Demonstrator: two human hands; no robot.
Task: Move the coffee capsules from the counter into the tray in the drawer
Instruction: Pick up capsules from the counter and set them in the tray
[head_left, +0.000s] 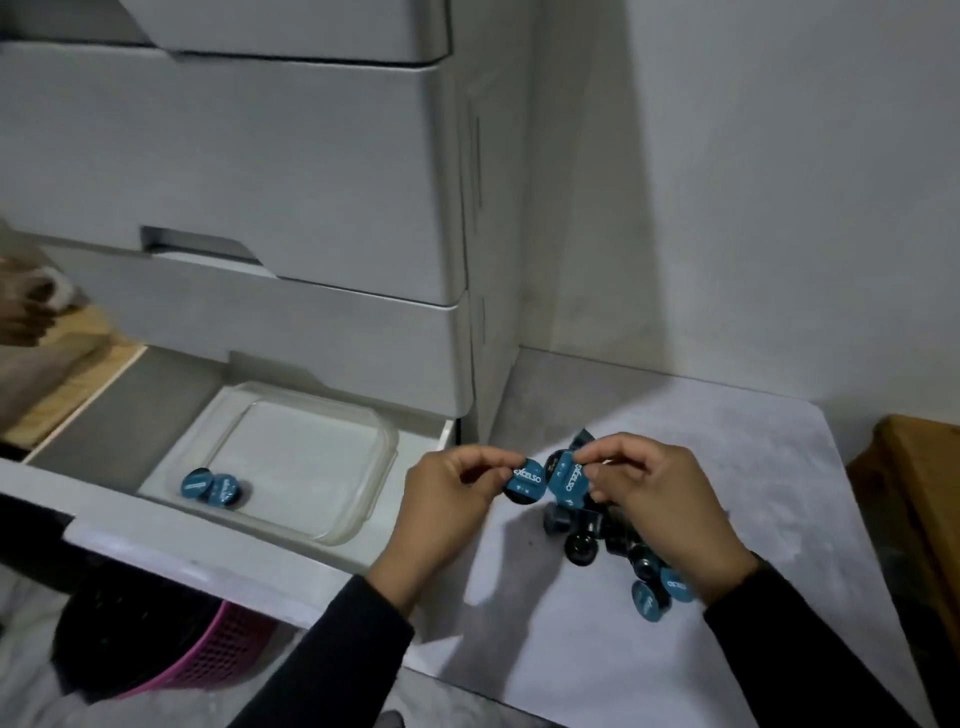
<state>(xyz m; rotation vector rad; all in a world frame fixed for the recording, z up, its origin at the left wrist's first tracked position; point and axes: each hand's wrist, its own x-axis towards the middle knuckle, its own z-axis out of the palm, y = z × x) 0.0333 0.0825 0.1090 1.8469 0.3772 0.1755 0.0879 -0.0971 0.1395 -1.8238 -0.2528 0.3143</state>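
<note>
Coffee capsules (613, 535) lie heaped on the desk (727, 467) at our right, and two of them are already up in our fingers. Our left hand (447, 499) pinches one capsule (523, 483) by its rim, its blue lid facing us; our right hand (670, 499) pinches a second capsule (567, 480) the same way, just above the heap. Each grip is clenched on its own capsule, and the two lids sit almost touching. Off to the left, the drawer (426, 431) stands open with the clear tray (363, 499) inside, and two capsules in the tray (213, 487) rest near its front corner. We judge this to be the pick-up step of an early round, with most of the heap left to move. Next we need to carry both hands left over the drawer's edge, lower them inside the tray's wall, and release there, so that nothing rolls onto the drawer floor.
</note>
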